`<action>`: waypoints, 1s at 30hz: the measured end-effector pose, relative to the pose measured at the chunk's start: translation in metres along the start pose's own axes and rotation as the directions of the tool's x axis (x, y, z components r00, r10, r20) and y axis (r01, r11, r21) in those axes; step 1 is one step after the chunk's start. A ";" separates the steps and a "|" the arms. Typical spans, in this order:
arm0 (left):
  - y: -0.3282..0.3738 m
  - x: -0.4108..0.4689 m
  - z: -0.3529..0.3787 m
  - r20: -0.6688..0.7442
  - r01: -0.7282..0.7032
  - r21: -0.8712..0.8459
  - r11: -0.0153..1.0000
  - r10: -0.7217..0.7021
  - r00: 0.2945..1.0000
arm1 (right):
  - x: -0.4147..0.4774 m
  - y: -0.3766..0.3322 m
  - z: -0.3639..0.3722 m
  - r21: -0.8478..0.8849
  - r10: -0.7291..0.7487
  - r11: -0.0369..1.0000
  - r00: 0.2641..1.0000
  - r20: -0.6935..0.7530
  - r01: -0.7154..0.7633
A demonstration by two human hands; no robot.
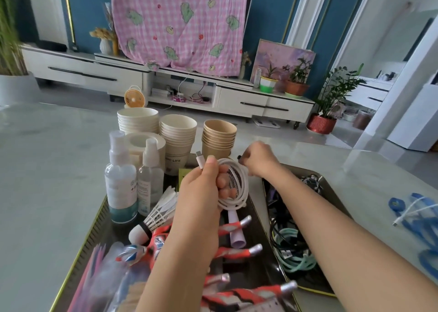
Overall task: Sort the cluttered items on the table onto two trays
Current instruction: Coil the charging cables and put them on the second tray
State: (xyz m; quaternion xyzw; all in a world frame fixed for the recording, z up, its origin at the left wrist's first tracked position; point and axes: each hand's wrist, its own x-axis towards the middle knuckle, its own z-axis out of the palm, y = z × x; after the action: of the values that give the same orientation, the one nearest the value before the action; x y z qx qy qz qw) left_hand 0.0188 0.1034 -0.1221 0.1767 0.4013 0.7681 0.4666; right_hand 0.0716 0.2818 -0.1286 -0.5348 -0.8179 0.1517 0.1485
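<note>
The left hand [201, 188] gripped a coiled cable [239, 200]; the right hand [259, 159] pinched the coil at two o'clock.

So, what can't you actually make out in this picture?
All in the head view:
The small dark thing the right hand pinches: its fingers hide most of it.
The white cable's second plug: lost behind the left hand gripping the coil.
The cables in the right tray: a dark tangle partly under the right forearm.
The spray bottle labels: too small, blurred.
The toy figures: crossed by the left forearm, cut off at the bottom edge.
</note>
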 end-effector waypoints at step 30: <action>-0.059 -0.136 0.137 0.253 0.285 0.017 0.958 -0.280 0.926 | -0.291 0.132 -0.158 0.731 0.118 0.672 0.958 -0.260 0.115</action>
State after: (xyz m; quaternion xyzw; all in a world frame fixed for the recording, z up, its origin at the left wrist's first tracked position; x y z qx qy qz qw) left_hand 0.2094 0.0632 -0.0695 0.2089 0.3521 0.6682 0.6212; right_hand 0.3566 0.0788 -0.0616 -0.4453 -0.6553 0.3910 0.4684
